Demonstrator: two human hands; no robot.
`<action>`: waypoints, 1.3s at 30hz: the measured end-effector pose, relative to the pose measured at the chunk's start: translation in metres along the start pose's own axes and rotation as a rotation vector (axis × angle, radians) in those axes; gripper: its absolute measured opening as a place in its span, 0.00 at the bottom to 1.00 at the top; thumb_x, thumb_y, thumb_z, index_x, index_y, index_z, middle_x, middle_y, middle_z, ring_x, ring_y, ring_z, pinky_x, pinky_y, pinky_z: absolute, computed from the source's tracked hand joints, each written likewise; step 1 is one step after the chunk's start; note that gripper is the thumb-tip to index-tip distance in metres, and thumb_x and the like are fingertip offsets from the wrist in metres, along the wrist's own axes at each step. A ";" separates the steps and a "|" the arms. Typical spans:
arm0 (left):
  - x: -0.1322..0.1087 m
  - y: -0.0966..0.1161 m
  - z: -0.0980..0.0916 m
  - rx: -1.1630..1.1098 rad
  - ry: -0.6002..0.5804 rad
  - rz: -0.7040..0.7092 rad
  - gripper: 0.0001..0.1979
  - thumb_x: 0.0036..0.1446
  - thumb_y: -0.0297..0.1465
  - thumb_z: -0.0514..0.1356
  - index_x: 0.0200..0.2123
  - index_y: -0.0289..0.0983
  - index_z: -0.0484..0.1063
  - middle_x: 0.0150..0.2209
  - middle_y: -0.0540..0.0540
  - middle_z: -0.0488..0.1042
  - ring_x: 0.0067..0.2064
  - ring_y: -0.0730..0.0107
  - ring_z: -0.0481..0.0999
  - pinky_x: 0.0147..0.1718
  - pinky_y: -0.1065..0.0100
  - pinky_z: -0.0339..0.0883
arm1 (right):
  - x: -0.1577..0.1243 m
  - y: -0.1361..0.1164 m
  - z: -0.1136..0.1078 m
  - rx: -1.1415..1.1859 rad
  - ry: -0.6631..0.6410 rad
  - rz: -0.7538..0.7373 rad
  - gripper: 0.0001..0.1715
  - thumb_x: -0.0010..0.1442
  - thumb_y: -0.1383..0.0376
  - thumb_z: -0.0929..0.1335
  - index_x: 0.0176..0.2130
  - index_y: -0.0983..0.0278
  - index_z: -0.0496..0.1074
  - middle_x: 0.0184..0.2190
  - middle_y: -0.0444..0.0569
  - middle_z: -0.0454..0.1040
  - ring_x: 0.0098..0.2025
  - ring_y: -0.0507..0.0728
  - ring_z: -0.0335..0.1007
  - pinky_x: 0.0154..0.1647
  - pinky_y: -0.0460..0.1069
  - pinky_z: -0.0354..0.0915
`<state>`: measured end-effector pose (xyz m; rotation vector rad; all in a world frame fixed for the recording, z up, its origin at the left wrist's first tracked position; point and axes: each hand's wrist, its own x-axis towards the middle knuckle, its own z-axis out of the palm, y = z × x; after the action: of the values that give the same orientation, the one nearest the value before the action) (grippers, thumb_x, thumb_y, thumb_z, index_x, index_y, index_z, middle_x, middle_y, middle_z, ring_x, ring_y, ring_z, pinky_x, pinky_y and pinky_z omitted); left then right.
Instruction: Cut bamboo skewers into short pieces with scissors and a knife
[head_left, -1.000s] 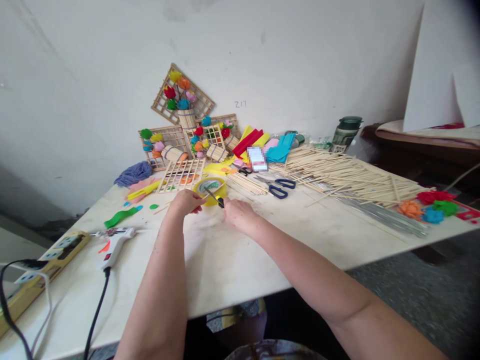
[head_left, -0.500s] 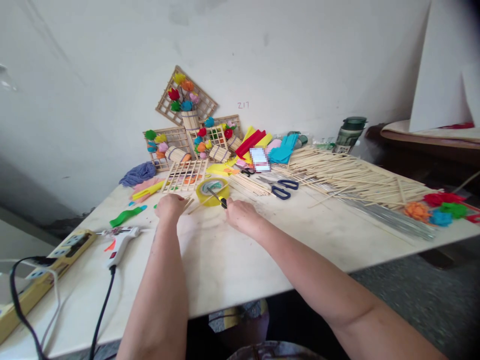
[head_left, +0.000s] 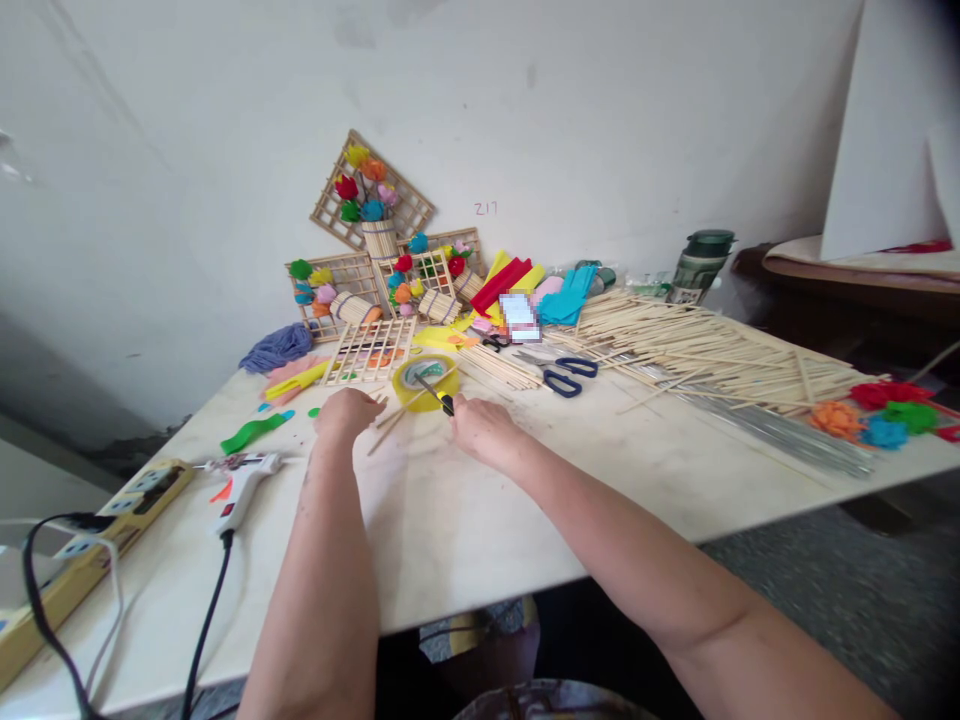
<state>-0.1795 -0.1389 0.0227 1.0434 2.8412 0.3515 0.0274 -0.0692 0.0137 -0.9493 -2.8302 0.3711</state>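
My right hand [head_left: 484,428] grips a yellow-and-black craft knife [head_left: 446,403], its blade pointing up and left over a roll of yellow tape [head_left: 403,396]. To the left, my left hand [head_left: 346,412] is closed with its fingertips pinched, and a short end of thin wooden stick [head_left: 382,400] pokes out beside them. Another cut stick [head_left: 387,432] lies on the table between the two hands. One more thin stick leans across the front of the tape roll. Behind my left hand lies a small lattice of sticks [head_left: 358,350].
A white hot glue gun [head_left: 244,490] and a power strip [head_left: 142,495] lie at left, cords trailing. Navy-handled scissors [head_left: 562,383], a phone [head_left: 520,318] and a big pile of sticks [head_left: 690,345] are at right. Lattice panels with paper flowers [head_left: 375,185] lean on the wall.
A cut piece of stick now lies on the table between my hands. My left hand has shifted slightly right; my right hand and the knife stay nearly in place.
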 end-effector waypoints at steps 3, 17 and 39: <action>-0.010 0.013 -0.006 0.018 -0.021 -0.015 0.19 0.44 0.48 0.53 0.21 0.39 0.73 0.23 0.47 0.75 0.28 0.66 0.72 0.24 0.70 0.60 | 0.000 -0.001 0.000 -0.001 -0.005 0.011 0.17 0.59 0.65 0.57 0.45 0.69 0.63 0.37 0.59 0.72 0.40 0.60 0.70 0.35 0.50 0.63; -0.016 0.024 0.019 0.073 -0.050 0.321 0.17 0.51 0.40 0.47 0.32 0.39 0.72 0.33 0.45 0.75 0.33 0.66 0.71 0.28 0.71 0.58 | -0.002 -0.003 -0.002 -0.009 -0.013 0.015 0.18 0.59 0.66 0.57 0.46 0.70 0.63 0.38 0.60 0.72 0.40 0.60 0.69 0.35 0.50 0.63; -0.021 0.025 0.023 0.058 -0.024 0.402 0.16 0.53 0.38 0.47 0.36 0.41 0.73 0.35 0.45 0.75 0.35 0.66 0.71 0.31 0.72 0.59 | 0.008 -0.008 -0.005 0.034 -0.009 0.050 0.17 0.56 0.65 0.60 0.46 0.69 0.62 0.39 0.60 0.72 0.43 0.60 0.68 0.38 0.50 0.62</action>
<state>-0.1446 -0.1300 0.0070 1.6201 2.6186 0.2824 0.0173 -0.0692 0.0206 -1.0160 -2.8031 0.4296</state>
